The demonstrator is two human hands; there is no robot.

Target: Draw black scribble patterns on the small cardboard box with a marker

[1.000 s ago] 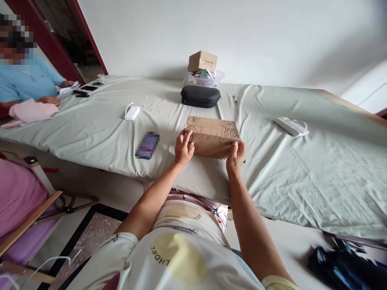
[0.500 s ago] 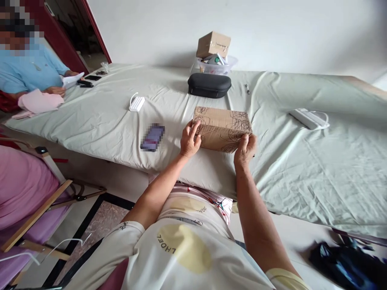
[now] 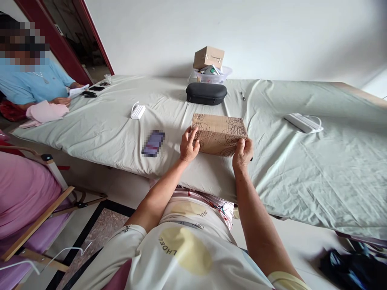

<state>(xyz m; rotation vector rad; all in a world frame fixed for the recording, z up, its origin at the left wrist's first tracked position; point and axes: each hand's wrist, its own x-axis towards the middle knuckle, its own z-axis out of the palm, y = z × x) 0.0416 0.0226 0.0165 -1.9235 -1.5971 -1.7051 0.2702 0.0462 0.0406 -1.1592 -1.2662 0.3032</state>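
A brown cardboard box (image 3: 219, 132) with scribbled line drawings rests on the pale green sheet (image 3: 105, 129) near its front edge. My left hand (image 3: 188, 146) grips the box's near left corner, fingers curled onto its top. My right hand (image 3: 242, 152) clasps the near right corner. A small dark tip, maybe a pen, pokes out beside my right hand; I cannot tell what it is.
A phone (image 3: 153, 143) lies left of the box. A small white device (image 3: 138, 111), a black case (image 3: 206, 93), a clear tub (image 3: 213, 75) topped by a small carton (image 3: 208, 57) and a white power strip (image 3: 303, 122) lie farther off. A person in a blue top (image 3: 30, 82) sits at far left.
Both hands have stayed on the box's near corners. The view has shifted a little; the box and the other things have kept their places.
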